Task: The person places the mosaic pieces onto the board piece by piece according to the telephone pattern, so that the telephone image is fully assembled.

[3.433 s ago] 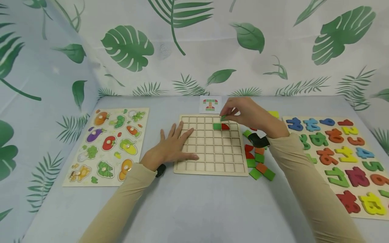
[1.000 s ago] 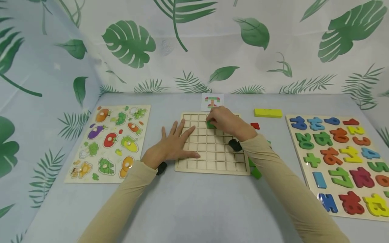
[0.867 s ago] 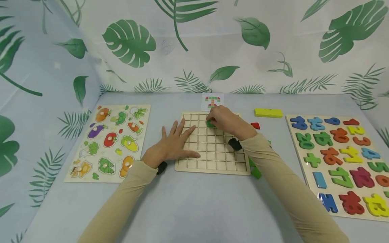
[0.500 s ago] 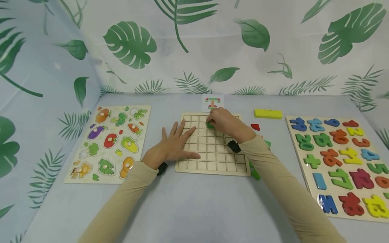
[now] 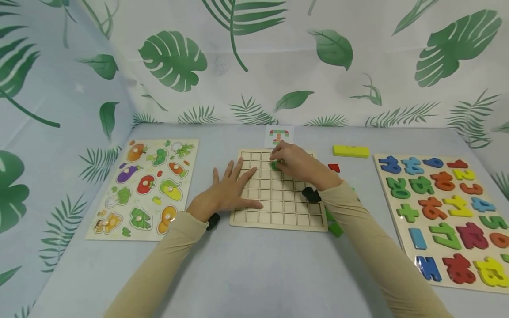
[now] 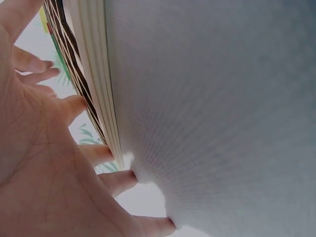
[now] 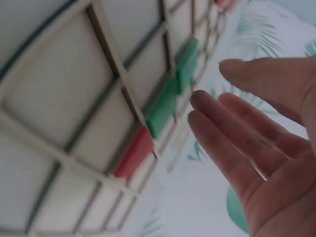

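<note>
A wooden grid board (image 5: 284, 216) lies mid-table. My left hand (image 5: 226, 191) rests spread over its left edge; in the left wrist view its fingertips (image 6: 123, 178) touch the cloth beside the board's side. My right hand (image 5: 297, 164) hovers over the upper rows, beside a green tile (image 5: 274, 165) that it partly covers. The right wrist view shows the right hand's thumb and fingers (image 7: 217, 143) apart, nothing between them. There, two green square tiles (image 7: 162, 107) and a rounded red piece (image 7: 136, 153) sit in a row of cells.
Above the board is a pattern card (image 5: 279, 136). A red piece (image 5: 334, 168), a yellow block (image 5: 351, 151) and green tiles (image 5: 336, 229) lie to the right, some under the right arm. A vegetable puzzle (image 5: 149, 212) stands left, a number puzzle (image 5: 401, 234) right.
The right hand, which pinched a green tile at the board's upper right, has moved left and set it in a cell; its thumb and fingers have now parted. The left hand stays put.
</note>
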Available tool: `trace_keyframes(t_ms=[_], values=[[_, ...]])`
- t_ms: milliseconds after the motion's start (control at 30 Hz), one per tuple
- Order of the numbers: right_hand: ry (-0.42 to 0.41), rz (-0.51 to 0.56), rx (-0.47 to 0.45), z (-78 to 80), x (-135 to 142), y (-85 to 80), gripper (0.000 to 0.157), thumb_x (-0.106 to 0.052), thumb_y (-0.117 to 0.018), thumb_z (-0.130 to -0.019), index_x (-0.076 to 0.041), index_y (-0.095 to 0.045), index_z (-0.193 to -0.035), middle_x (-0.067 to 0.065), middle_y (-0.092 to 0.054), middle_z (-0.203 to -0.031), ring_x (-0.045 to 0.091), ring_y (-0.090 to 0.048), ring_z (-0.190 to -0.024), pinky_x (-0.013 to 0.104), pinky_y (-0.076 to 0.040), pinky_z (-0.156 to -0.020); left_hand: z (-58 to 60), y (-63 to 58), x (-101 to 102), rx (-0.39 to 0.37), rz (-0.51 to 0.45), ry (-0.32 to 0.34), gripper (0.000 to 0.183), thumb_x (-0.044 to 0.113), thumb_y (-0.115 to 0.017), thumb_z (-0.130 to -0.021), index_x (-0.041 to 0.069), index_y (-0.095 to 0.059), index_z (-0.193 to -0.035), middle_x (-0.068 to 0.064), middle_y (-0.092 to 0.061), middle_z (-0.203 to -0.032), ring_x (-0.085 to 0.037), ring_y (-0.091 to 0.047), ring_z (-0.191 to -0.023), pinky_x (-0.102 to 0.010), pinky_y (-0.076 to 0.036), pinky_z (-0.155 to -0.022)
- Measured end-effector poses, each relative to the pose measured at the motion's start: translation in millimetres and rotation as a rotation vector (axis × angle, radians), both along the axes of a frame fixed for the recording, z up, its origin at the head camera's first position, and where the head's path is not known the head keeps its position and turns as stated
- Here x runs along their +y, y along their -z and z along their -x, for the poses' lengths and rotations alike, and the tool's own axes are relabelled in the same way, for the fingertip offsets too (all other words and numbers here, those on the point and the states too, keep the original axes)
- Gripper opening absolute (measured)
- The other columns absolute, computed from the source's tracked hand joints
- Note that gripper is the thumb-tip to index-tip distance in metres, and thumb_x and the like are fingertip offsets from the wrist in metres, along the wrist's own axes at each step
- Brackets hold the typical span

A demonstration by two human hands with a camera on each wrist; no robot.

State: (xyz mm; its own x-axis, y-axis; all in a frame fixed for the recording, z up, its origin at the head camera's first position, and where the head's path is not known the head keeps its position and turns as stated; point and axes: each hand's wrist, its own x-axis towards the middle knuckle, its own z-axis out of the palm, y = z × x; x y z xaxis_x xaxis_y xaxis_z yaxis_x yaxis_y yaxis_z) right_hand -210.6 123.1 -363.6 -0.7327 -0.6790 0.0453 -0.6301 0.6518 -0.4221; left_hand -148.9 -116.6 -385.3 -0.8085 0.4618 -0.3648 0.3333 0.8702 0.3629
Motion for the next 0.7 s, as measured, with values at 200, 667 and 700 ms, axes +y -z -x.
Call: trace_keyframes(t_ms=[200, 667, 700], values=[[0.007, 0.048, -0.021, -7.8, 20, -20.7, 0.028, 0.004, -0.071, -0.096, 0.009, -0.071, -0.124, 0.023, -0.063, -0.128, 0.039, -0.065, -0.11, 0.051, -0.054, -0.094, 0.3, -0.3, 1, 0.005, 0.002, 0.0, 0.106, 0.072, -0.062, -0.093, 0.027, -0.006, -0.171, -0.015, 0.019, -0.173, -0.04, 0.017, -0.158, -0.075, 0.008, -0.117], [0.132, -0.032, -0.15, -41.3, 86, -55.7, 0.03, -0.001, -0.074, -0.096, 0.005, -0.072, -0.125, 0.019, -0.071, -0.119, 0.036, -0.068, -0.108, 0.055, -0.056, -0.092, -0.5, 1.2, 0, 0.016, -0.025, 0.001, 0.106, 0.068, -0.065, -0.093, 0.025, -0.008, -0.171, -0.016, 0.017, -0.173, -0.041, 0.017, -0.158, -0.075, 0.011, -0.116], [0.148, -0.045, -0.162, -43.7, 91, -54.9, 0.03, 0.0, -0.074, -0.095, 0.005, -0.072, -0.125, 0.018, -0.071, -0.118, 0.036, -0.068, -0.108, 0.055, -0.056, -0.091, -0.8, 0.9, 0, 0.017, -0.024, 0.0, 0.106, 0.068, -0.066, -0.093, 0.025, -0.008, -0.171, -0.016, 0.017, -0.173, -0.041, 0.017, -0.158, -0.075, 0.011, -0.116]])
